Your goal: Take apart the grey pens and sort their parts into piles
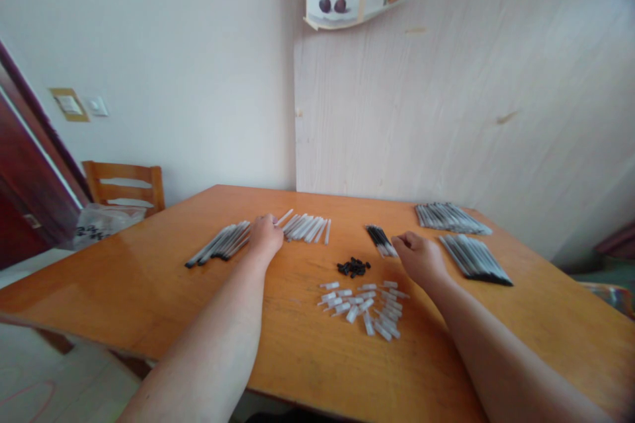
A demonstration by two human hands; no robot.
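My left hand (265,236) is closed at the left side of a row of slim white tubes (310,228). One white tube (285,217) juts out from its fingertips. Left of this hand lie grey pen-like sticks with black ends (223,241). My right hand (419,256) is curled in a pinch beside a small bunch of thin black sticks with pale ends (380,239); its fingers hide whatever is between them. Small black caps (354,268) form a pile between the hands. Nearer to me are scattered short, clear-white plastic tips with thin stems (364,301).
Two stacks of grey sticks, a far stack (451,218) and a near stack (476,259), lie on the right of the wooden table (297,344). A wooden chair (124,182) with a plastic bag (106,223) stands at the left. Walls rise behind the table.
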